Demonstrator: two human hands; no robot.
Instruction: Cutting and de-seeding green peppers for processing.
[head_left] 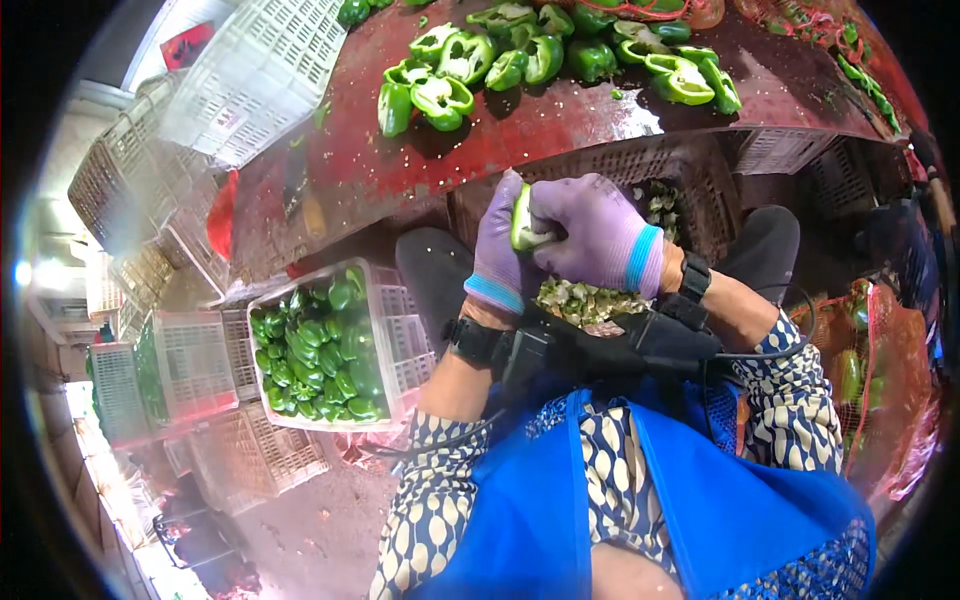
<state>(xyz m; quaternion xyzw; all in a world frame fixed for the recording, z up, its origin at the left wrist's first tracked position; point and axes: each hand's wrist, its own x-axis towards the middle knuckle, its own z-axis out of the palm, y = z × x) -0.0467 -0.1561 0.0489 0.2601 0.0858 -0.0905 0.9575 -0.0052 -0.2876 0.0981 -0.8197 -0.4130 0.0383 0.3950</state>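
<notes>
Both my hands wear thin purple gloves with blue cuffs and meet in front of the table edge. My left hand (pixel 497 240) is closed around a cut piece of green bell pepper (pixel 520 218), with the thumb up along it. From the other side my right hand (pixel 592 215) grips the same piece, its fingers curled at the pale cut side; what its fingertips pinch is partly hidden. Cut green pepper halves (pixel 470 60) lie in a pile on the red table (pixel 380 170) beyond. Below my hands are pale green pepper cores and scraps (pixel 590 303).
On my left stands a white plastic crate (pixel 405 335) full of green pepper pieces (pixel 315 345). White crates (pixel 260 75) are stacked at the far left. A brown crate (pixel 700 190) sits under the table. Red mesh bags (pixel 885 390) with peppers lean at the right.
</notes>
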